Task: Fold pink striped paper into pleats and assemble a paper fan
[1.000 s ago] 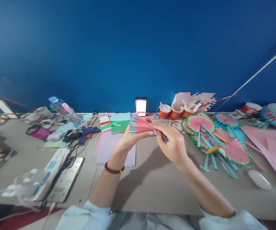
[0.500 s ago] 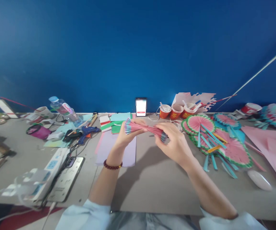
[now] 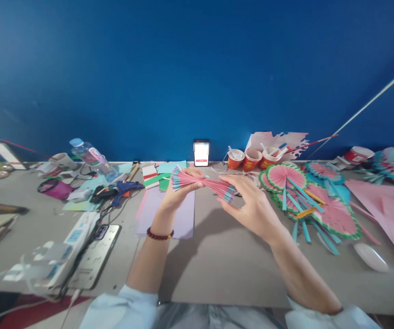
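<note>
A pleated pink paper [image 3: 213, 184] with light-blue ends, pinched narrow at its middle and flared at both ends, is held above the table. My left hand [image 3: 183, 187] is closed round its left half near the middle, a beaded bracelet on that wrist. At the flared right end is my right hand [image 3: 248, 201], its thumb below and fingers above, spread apart around the pleats; whether they touch the paper is hard to tell. Under my left hand lies a lilac sheet [image 3: 179, 214] on the table.
Watermelon-patterned paper fans [image 3: 286, 177] and a white mouse [image 3: 370, 257] are at the right. Paper cups [image 3: 252, 160] and a lit phone [image 3: 201, 153] stand at the back. A blue glue gun [image 3: 123, 189], bottle [image 3: 94, 157] and power strip [image 3: 70, 246] are at the left.
The pleated paper and my left hand have shifted slightly left. My right hand's fingers have opened from the right end, which now shows more of its pleats.
</note>
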The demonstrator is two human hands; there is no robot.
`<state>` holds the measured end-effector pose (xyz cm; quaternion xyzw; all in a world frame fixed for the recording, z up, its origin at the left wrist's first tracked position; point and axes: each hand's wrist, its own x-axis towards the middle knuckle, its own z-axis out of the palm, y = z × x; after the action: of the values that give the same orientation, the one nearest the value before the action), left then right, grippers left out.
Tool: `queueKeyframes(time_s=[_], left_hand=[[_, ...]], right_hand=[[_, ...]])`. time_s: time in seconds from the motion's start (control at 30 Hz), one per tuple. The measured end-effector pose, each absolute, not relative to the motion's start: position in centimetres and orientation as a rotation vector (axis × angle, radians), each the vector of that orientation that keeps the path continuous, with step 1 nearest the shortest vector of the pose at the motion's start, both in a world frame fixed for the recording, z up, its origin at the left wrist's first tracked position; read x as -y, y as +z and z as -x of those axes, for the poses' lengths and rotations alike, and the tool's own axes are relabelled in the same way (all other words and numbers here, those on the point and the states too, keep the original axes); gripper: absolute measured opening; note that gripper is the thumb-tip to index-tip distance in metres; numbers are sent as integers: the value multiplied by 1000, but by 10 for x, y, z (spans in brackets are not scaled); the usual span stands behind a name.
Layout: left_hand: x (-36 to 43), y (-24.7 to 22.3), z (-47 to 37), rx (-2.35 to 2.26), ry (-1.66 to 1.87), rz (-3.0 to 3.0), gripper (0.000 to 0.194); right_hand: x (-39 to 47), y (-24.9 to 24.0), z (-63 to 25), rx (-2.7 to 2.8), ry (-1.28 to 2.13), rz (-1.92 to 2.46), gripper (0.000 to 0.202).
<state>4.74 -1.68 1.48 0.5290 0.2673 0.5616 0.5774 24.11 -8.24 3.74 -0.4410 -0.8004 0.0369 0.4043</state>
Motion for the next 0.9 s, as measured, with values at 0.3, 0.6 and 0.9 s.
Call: queueKeyframes(time_s=[0.3,0.6,0.9], left_hand=[[28,11,-86,-531,1213,-807,29],[32,18,-81,-625,1132,-1039,21],[30,18,-78,-627,1100,-1163,19]], right_hand=[[82,29,-231,1903,-121,1055,41],[80,35,-235,1932,145,1059,43],[73,34,-248,1755,594,1123,31]])
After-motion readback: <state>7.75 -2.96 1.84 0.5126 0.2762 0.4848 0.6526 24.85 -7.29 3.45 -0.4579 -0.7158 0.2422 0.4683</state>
